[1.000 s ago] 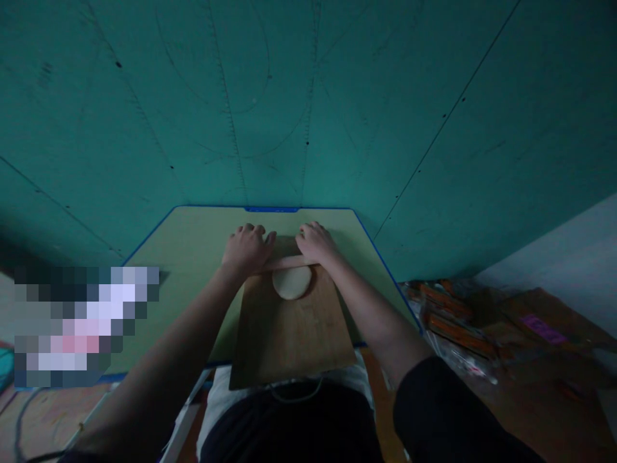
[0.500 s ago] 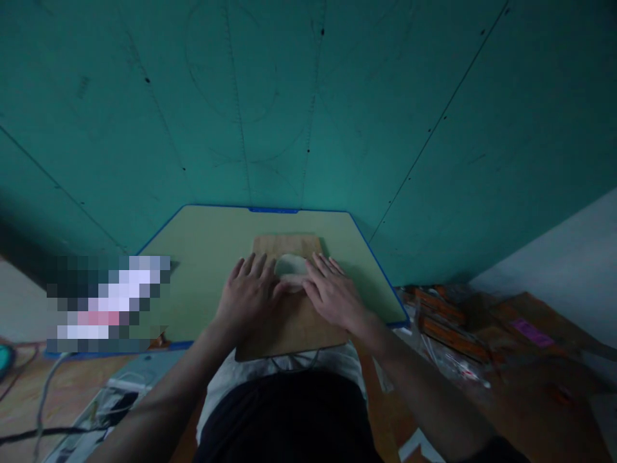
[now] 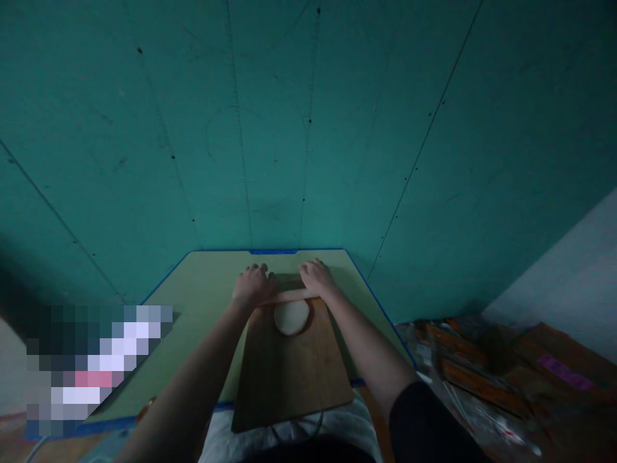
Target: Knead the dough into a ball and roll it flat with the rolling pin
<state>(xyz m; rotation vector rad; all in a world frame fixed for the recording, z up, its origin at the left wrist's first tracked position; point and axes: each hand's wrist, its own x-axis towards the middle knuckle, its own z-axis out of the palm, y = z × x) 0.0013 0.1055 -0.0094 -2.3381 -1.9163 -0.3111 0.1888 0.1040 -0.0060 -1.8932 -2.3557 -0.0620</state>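
A pale, round, flat piece of dough (image 3: 292, 319) lies on a wooden cutting board (image 3: 295, 379). Just past the dough's far edge, a thin wooden rolling pin (image 3: 289, 296) runs crosswise over the board. My left hand (image 3: 253, 284) is on the pin's left end, its fingers curled forward. On the other end rests my right hand (image 3: 317, 278), fingers bent over it too. Both palms hide the pin's ends. The board's near edge reaches over the table's front edge, close to my body.
Beneath the board is a pale green table (image 3: 207, 273) with a blue rim, set against a green wall (image 3: 270, 128). A pixelated item (image 3: 120, 350) covers the table's left side. Cardboard boxes (image 3: 569, 360) and clear plastic wrapping lie on the floor at right.
Both hands have pushed the rolling pin away from me, from the dough to past its far edge. The dough now shows whole. The view has tilted upward.
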